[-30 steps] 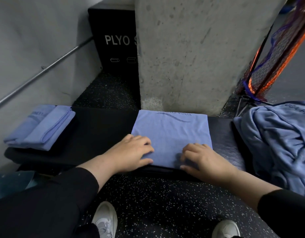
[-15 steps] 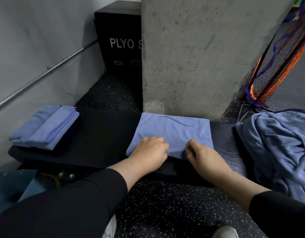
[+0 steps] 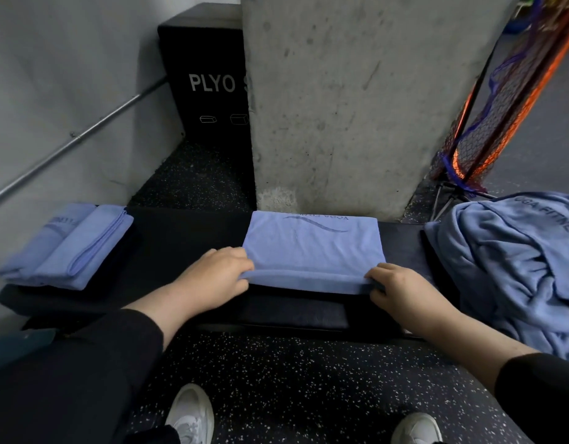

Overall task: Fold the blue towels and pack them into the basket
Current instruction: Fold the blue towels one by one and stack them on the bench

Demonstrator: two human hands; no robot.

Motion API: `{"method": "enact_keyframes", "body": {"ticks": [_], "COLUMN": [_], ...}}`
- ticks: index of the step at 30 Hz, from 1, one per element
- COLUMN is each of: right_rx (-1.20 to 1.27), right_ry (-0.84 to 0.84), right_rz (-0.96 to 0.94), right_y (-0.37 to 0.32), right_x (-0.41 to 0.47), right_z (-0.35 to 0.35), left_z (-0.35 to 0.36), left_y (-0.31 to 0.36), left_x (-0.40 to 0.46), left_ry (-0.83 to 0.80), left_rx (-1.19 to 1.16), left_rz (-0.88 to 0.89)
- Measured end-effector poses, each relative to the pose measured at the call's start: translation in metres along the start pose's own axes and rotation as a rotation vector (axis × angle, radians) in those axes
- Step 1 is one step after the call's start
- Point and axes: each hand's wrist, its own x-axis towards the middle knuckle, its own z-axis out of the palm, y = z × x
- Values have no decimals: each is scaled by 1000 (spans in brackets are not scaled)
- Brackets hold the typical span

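Head view: left hand [image 3: 212, 277] and right hand [image 3: 401, 293] pinch the near corners of the blue towel [image 3: 312, 251], mid-bench [image 3: 187, 238]. Best practice: lift both corners evenly, aligning edges with the far hem.

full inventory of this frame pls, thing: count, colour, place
towel being folded: 1, blue, bench centre, near corners pinched
folded towels: small stack, blue, bench left end
unfolded towel heap: count unclear, blue, bench right end
bench: 1, black, across the middle
plyo box: 1, black, behind the bench, partly hidden by the pillar
pillar: 1, grey concrete, behind the bench
rail: 1, metal, on the left wall
netting: orange and blue, top right
basket: none in view
shoes: 2, white, on the speckled floor
left hand: on the towel's near left corner
right hand: on the near right corner
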Motion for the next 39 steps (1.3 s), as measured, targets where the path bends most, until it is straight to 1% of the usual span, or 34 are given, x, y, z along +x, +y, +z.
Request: {"method": "enact_keyframes", "body": {"ticks": [3, 5, 7, 9, 11, 13, 15, 17, 20, 23, 26, 28, 31, 37, 39], "right_rx": [20, 74, 159, 226, 257, 294, 332, 379, 430, 403, 340, 282, 205, 138, 126], "right_ry": [38, 57, 29, -19, -45, -67, -79, -61, 20, 108, 111, 90, 94, 78, 107], "right_rz": [19, 24, 17, 34, 77, 115, 128, 147, 190, 236, 282, 324, 395, 452, 451], "right_y": [8, 10, 8, 7, 4, 2, 0, 0, 2, 5, 7, 9, 13, 23, 27], "right_x": [-4, -8, -12, -16, -19, -21, -23, -22, -14, 1, 19, 32, 52, 73, 77], "right_z": [-5, -12, -22, -30, -35, -37, -38, -38, -35, -30, -24, -19, -15, -10, -9], "left_z": [-4, -12, -20, -27, -31, -31, -31, -31, -30, -30, -29, -25, -20, -16, -18], "left_y": [-16, -18, -18, -19, -19, -18, -14, -14, -14, -12, -11, -11, -9, -13, -12], "left_x": [-8, -13, -17, -19, -24, -31, -39, -41, -38, -26, -10, 2, 20, 48, 49], "left_ry": [102, 102, 83, 39, -39, -154, -240, -257, -195, -32, 80, 97, 145, 169, 207], "left_rx": [-290, -441, -514, -562, -625, -772, -872, -907, -898, -899, -916, -819, -598, -392, -335], "left_rz": [-43, -85, -138, -169, -177, -200, -259, -325, -386, -422, -453, -469, -517, -562, -604]}}
